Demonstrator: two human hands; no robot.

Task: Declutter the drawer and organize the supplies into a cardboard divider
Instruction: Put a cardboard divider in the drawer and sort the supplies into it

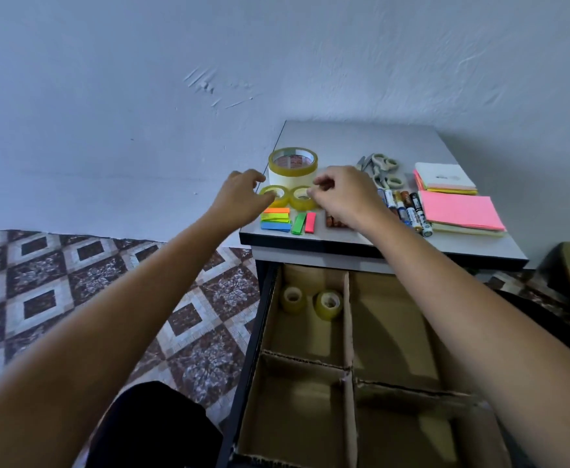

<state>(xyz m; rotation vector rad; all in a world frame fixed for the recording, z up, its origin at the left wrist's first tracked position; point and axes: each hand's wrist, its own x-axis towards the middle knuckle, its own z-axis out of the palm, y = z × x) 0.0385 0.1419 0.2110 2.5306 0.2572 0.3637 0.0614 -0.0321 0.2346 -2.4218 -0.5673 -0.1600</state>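
**Both hands at the small tape rolls**

A small yellowish transparent tape roll [283, 199] lies flat at the fingertips of the left hand [241, 194]. Its twin [302, 204] lies just beside it, under the right hand [342, 194]. Both hands' fingers curl; whether they already pinch, I cannot tell. Below the wrists, the brown cardboard divider [347, 319] holds two similar rolls [327, 304], so these probably belong there.

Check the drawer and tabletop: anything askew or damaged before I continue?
Only small things: in the cardboard divider's back-left compartment, the right tape roll sits tilted, and the divider's centre joint looks ragged. Nothing spilled.
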